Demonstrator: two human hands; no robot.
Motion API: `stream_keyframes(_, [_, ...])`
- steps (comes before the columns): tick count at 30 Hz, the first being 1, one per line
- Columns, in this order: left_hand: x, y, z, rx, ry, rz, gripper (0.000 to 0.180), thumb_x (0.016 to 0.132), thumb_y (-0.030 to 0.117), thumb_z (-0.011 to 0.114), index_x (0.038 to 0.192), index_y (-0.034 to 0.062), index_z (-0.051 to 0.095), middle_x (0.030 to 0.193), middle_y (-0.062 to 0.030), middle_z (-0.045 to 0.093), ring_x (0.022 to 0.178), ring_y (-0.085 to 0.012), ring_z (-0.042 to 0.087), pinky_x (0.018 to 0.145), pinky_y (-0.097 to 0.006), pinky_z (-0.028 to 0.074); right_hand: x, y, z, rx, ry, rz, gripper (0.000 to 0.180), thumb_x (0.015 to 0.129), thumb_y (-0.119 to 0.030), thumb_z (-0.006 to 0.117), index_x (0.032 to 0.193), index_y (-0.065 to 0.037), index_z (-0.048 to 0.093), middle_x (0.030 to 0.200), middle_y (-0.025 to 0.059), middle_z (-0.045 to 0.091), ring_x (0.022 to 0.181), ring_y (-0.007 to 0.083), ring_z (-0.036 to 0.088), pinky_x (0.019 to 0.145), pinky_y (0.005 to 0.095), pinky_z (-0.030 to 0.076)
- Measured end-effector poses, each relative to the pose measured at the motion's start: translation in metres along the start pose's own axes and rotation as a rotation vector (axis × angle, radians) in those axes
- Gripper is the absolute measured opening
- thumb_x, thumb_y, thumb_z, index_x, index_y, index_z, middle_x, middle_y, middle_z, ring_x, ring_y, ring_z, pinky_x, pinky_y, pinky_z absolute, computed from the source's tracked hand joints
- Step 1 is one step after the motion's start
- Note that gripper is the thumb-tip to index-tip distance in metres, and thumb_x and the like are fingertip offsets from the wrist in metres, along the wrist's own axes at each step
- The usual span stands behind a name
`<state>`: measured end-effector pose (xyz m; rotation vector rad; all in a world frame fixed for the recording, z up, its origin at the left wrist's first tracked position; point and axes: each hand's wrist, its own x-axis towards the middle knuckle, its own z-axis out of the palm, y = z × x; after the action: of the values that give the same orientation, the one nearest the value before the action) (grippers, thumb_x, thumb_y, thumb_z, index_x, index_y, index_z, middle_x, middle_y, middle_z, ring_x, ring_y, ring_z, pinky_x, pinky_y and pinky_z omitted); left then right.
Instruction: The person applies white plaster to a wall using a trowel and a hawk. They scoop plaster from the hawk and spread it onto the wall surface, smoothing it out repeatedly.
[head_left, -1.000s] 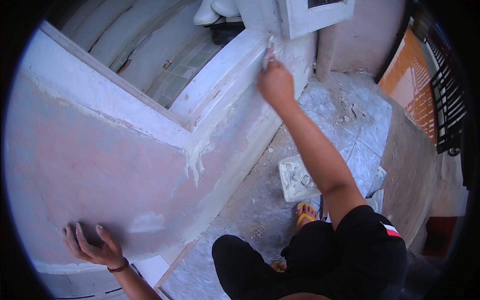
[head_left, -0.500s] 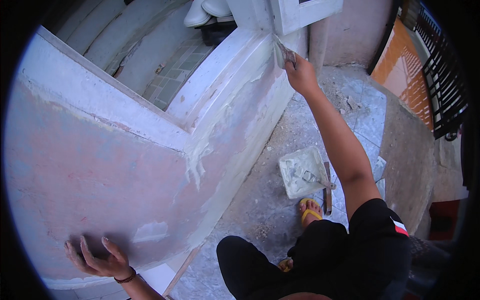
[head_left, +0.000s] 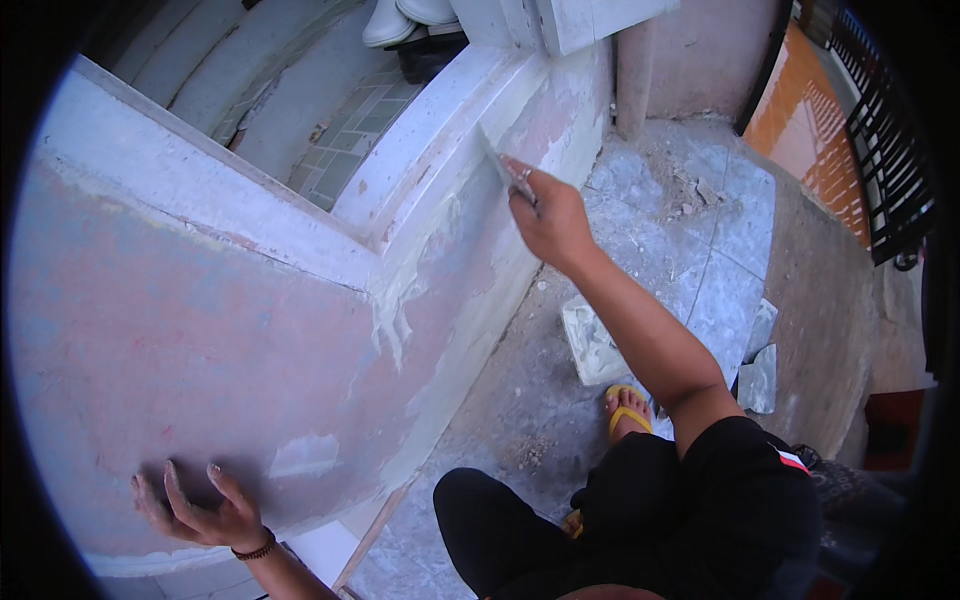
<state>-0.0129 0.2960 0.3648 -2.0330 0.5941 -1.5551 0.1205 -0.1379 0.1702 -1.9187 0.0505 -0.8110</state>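
A putty knife [head_left: 507,172] is gripped in my right hand [head_left: 551,217], its thin blade against the wall just below the white window frame [head_left: 420,160]. Pale wet putty [head_left: 400,315] lies in a ragged band on the pinkish wall [head_left: 230,370] under the frame's edge. At the lower left, my left hand [head_left: 203,510] rests with spread fingertips against the wall, holding nothing; its fingers are dusty with a whitish coat. My right forearm partly covers a square tray of putty [head_left: 590,345] on the floor.
My foot in a yellow flip-flop [head_left: 628,410] stands beside the tray. Broken tile pieces [head_left: 760,380] and rubble [head_left: 695,193] lie on the grey tiled floor. White shoes [head_left: 385,25] sit beyond the window opening. A black metal gate [head_left: 888,150] stands at the far right.
My right hand has drawn the putty knife leftward and nearer along the band below the frame. My right forearm now covers part of the tray. The left hand has hardly moved.
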Motion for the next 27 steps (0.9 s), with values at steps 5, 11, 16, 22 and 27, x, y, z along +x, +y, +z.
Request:
stream_keyframes(5, [0.001, 0.002, -0.001, -0.018, -0.015, -0.017, 0.037, 0.094, 0.024, 0.066, 0.123, 0.0015, 0.06, 0.132, -0.0164, 0.05, 0.127, -0.0369, 0.051, 0.105, -0.053, 0.042, -0.037, -0.03, 0.002, 0.134, -0.134, 0.06, 0.038, 0.09, -0.006, 0.056, 0.128, -0.003, 0.061, 0.111, 0.0189, 0.069, 0.095, 0.029, 0.069, 0.084, 0.0346, 0.053])
stream_keyframes(11, [0.001, 0.002, 0.0, 0.006, 0.004, 0.004, 0.04, 0.095, 0.032, 0.062, 0.124, 0.005, 0.058, 0.133, -0.0178, 0.052, 0.126, -0.0371, 0.053, 0.107, -0.056, 0.04, -0.039, -0.002, -0.023, 0.668, -0.156, 0.461, 0.033, 0.096, -0.006, 0.052, 0.127, 0.001, 0.061, 0.112, 0.0072, 0.07, 0.089, 0.0099, 0.062, 0.081, 0.028, 0.052])
stream_keyframes(16, [0.002, 0.003, -0.001, 0.051, -0.023, 0.022, 0.04, 0.095, 0.032, 0.061, 0.125, 0.0049, 0.057, 0.133, -0.0183, 0.052, 0.126, -0.0372, 0.052, 0.108, -0.057, 0.039, -0.016, 0.03, -0.005, -0.281, 0.123, -0.431, 0.047, 0.084, 0.001, 0.065, 0.13, -0.005, 0.06, 0.132, 0.0111, 0.061, 0.115, 0.029, 0.063, 0.091, 0.0365, 0.055])
stream_keyframes(22, [0.002, 0.003, 0.0, 0.047, -0.025, 0.02, 0.04, 0.095, 0.031, 0.061, 0.124, 0.004, 0.056, 0.134, -0.0186, 0.051, 0.127, -0.0376, 0.05, 0.108, -0.056, 0.039, -0.017, 0.048, 0.077, -0.201, 0.349, -0.67, 0.059, 0.081, 0.005, 0.063, 0.138, -0.004, 0.053, 0.139, 0.0158, 0.055, 0.131, 0.0385, 0.05, 0.096, 0.0428, 0.053])
stream_keyframes(27, [0.001, 0.003, 0.0, 0.044, -0.029, 0.004, 0.04, 0.095, 0.027, 0.064, 0.124, 0.0014, 0.056, 0.136, -0.0186, 0.05, 0.128, -0.0391, 0.049, 0.107, -0.054, 0.041, -0.08, 0.03, 0.048, -0.194, -0.03, -0.188, 0.056, 0.088, -0.001, 0.057, 0.143, -0.008, 0.048, 0.143, 0.0171, 0.051, 0.13, 0.0348, 0.052, 0.101, 0.0401, 0.049])
